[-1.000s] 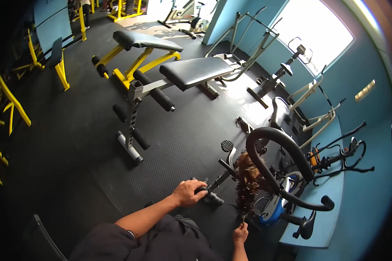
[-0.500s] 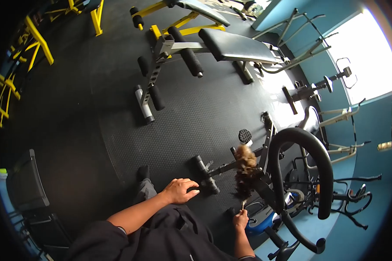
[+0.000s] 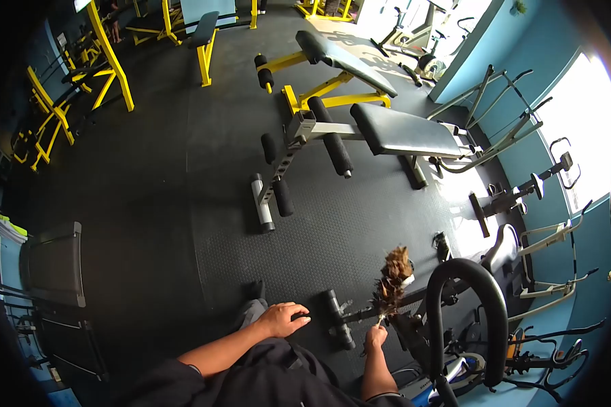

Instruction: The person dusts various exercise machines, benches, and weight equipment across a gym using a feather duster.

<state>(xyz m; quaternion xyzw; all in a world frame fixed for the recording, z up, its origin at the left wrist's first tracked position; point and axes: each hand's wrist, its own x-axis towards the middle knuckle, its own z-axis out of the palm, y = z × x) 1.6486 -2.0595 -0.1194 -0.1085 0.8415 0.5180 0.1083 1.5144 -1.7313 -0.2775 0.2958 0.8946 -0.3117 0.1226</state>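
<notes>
A brown feather duster [image 3: 392, 277] points up and away from my right hand [image 3: 376, 335], whose fingers are wrapped round its thin handle. The feathers are over the frame of an exercise bike with a blue and white body [image 3: 448, 380]; whether they touch it I cannot tell. My left hand [image 3: 284, 319] hangs free in front of my body, fingers apart and slightly curled, with nothing in it. Just right of that hand lies the bike's floor bar [image 3: 338, 319]. The bike's looped black handlebar [image 3: 497, 319] rises at the right.
A grey weight bench [image 3: 407, 132] with foam rollers stands ahead, a yellow-framed bench [image 3: 346, 61] behind it. Yellow machines [image 3: 112, 61] stand at the far left, a treadmill [image 3: 54, 264] at the near left. More exercise machines line the blue wall [image 3: 523, 47] under the window.
The view has swung, and the benches and bike now appear further right than a second ago. My left hand has come away from the bike's floor bar. The duster remains in my right hand.
</notes>
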